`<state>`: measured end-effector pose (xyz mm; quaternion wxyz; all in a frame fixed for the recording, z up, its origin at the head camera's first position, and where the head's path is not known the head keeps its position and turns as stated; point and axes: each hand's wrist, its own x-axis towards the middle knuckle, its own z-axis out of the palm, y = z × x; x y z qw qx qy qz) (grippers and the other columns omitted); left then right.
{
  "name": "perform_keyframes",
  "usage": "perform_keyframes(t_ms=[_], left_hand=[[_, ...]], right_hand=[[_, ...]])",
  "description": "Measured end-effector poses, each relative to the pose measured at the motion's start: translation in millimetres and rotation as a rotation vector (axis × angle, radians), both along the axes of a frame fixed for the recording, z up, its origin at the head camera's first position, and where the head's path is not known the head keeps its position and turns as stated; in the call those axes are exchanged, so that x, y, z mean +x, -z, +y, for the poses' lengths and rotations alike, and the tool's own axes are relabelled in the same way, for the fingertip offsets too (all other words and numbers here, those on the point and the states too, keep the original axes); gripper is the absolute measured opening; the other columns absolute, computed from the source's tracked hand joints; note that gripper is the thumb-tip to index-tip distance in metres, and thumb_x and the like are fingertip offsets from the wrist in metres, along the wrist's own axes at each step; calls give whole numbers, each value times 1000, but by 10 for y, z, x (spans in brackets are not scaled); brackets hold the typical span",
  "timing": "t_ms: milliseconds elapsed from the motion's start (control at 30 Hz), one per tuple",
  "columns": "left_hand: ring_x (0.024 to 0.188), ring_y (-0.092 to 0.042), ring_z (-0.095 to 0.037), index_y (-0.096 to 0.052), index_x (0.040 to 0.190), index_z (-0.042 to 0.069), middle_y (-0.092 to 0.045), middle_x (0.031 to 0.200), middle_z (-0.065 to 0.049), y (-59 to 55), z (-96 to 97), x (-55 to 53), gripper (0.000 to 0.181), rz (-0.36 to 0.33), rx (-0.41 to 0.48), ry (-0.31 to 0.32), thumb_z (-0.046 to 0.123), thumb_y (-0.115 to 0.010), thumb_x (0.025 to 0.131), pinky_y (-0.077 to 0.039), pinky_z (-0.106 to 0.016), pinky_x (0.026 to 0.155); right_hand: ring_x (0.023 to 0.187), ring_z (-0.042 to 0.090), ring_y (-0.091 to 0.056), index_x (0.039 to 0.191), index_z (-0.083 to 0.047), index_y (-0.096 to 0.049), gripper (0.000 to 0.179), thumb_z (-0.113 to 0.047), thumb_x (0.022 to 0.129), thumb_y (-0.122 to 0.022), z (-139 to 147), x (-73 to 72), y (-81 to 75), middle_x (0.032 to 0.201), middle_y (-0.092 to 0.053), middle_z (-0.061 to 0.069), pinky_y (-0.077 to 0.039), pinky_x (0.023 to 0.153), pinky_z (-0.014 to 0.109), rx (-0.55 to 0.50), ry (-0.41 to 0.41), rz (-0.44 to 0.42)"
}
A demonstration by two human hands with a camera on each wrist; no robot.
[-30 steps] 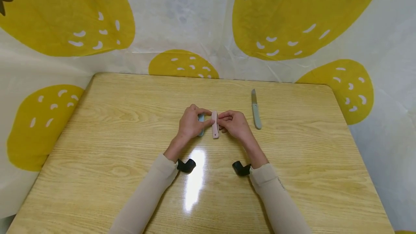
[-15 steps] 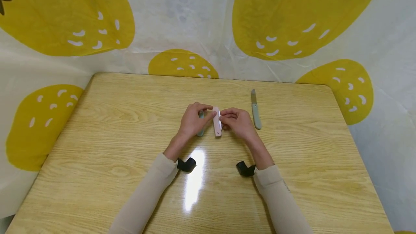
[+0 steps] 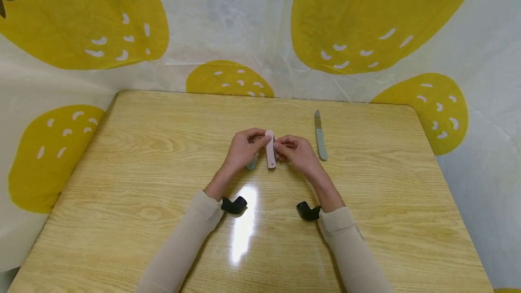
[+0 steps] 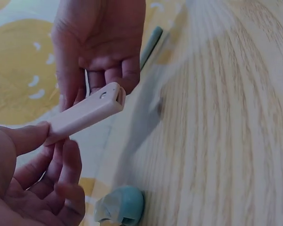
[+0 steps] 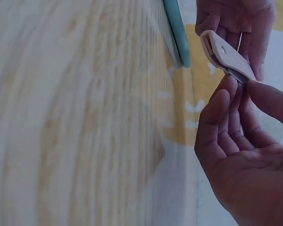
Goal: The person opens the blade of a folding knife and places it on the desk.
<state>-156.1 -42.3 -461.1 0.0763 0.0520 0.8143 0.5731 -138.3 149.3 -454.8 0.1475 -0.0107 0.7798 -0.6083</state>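
A pink folding knife (image 3: 270,150) is raised in front of me, its pivot end towards me. My left hand (image 3: 241,150) pinches the far end of its handle between thumb and fingers. From the other side, my right hand (image 3: 299,153) pinches the blade (image 5: 237,75), which shows only partly out of the handle slot in the right wrist view. Under my left hand lies a blue-green folding knife (image 3: 251,163), mostly covered by that hand. To the right of my right hand, a pale green folding knife (image 3: 320,144) lies with its blade out, tip pointing away.
The wooden table (image 3: 142,148) ends at a far edge, behind which hangs a white sheet (image 3: 228,21) with large yellow fruit prints. Black wrist cameras (image 3: 234,205) sit at both cuffs. A bright light reflection marks the tabletop between my forearms.
The pink knife has moved slightly away from me and tilted. My left hand has shifted its hold towards the far end, and my right hand has shifted a little right.
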Motion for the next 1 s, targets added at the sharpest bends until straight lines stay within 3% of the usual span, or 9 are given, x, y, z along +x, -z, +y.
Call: perform_keyframes(t_ms=[233,400,600,833,1000], left_hand=[[93,-75,-33,-72,121,1,-77,106,-16,-21,1,-2,30,-32,121,-3,23,-70,101,-58,-37,77],[95,-74,-41,-68,121,-2,-73,105,-18,-35,11,2,27,-52,208,-29,18,-68,103,-59,-49,84],[97,-70,-48,-64,120,-5,-70,96,-12,-59,23,-1,23,-76,277,-81,12,-63,105,-54,-36,72],[96,-69,-49,-64,119,-5,-71,93,-12,-48,13,2,20,-83,330,-111,10,-62,105,-55,-33,72],[96,-69,-48,-63,121,-4,-71,94,-11,-38,10,12,22,-85,341,-109,11,-62,105,-55,-31,72]], right_hand=[[88,22,-68,114,2,-72,23,-18,105,-64,-11,-1,-22,103,-73,21,-60,78,31,49,58,91],[86,16,-65,114,4,-71,25,-18,106,-62,-12,-22,-19,107,-70,22,-58,75,27,40,144,122],[86,12,-64,119,5,-68,29,-20,108,-58,40,-37,-6,107,-68,22,-58,80,28,0,229,147],[83,6,-65,119,6,-67,28,-19,108,-59,88,-35,-3,94,-67,1,-59,79,31,-66,322,196],[81,5,-65,118,7,-67,28,-18,107,-60,102,-36,23,88,-67,-5,-59,77,29,-97,348,223]])
